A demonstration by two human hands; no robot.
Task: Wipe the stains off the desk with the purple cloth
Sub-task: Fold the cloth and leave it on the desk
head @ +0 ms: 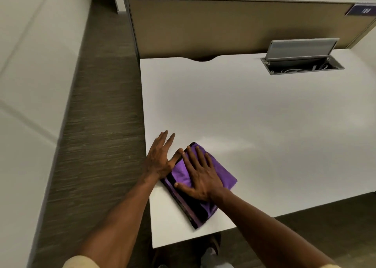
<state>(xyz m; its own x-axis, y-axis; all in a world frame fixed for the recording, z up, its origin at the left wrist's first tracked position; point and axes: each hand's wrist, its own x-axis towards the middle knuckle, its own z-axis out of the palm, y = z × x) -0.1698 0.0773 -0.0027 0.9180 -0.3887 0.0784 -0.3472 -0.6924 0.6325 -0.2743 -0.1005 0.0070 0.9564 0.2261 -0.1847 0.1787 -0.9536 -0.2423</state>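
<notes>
A folded purple cloth (220, 173) with dark stripes lies on the white desk (254, 115) near its front left corner. My right hand (198, 175) lies flat on top of the cloth, fingers spread, pressing it down. My left hand (160, 155) rests flat on the desk just left of the cloth, at the desk's left edge, fingers apart, its thumb touching the cloth's edge. I can make out no stains on the desk surface.
A beige partition panel (223, 27) stands along the desk's back edge. An open grey cable box (301, 61) with wires sits in the desk at the back right. Carpeted floor (97, 125) and a white wall lie to the left.
</notes>
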